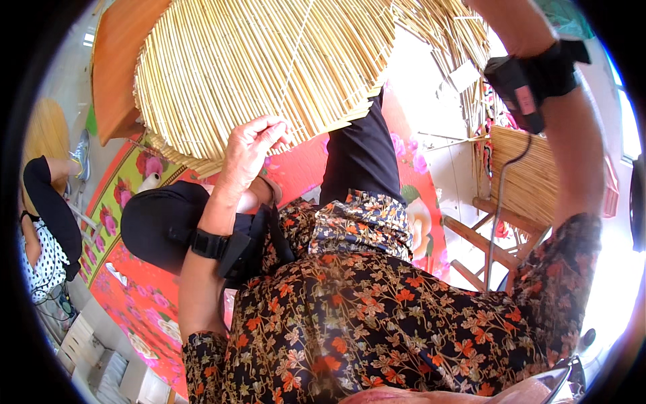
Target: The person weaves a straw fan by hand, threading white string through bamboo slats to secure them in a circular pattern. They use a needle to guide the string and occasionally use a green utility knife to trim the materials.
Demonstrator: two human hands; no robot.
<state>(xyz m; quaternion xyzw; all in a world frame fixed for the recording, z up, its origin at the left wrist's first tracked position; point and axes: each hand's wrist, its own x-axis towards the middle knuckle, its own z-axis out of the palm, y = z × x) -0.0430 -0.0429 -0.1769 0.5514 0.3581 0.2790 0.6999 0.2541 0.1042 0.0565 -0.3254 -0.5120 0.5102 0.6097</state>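
Note:
A large rounded mat of straw-coloured stalks [256, 60] lies in front of me, its stalks side by side and its near edge cut in a curve. My left hand [252, 149] is at that near edge, thumb and fingers pinched together. A thin white thread [296, 50] crosses the stalks and runs down to these fingertips, where it seems to be held. My right forearm [572, 145] reaches up along the right side with a black strapped device [521, 91] at the wrist. The right hand itself is cut off by the upper edge.
Loose stalks [447, 40] lie at the far right. A wooden stool [484, 249] stands below a stalk panel [521, 172]. A red floral sheet [134, 303] spreads beneath. An orange-brown board [121, 67] is behind the mat's left side. Another person [47, 222] sits at far left.

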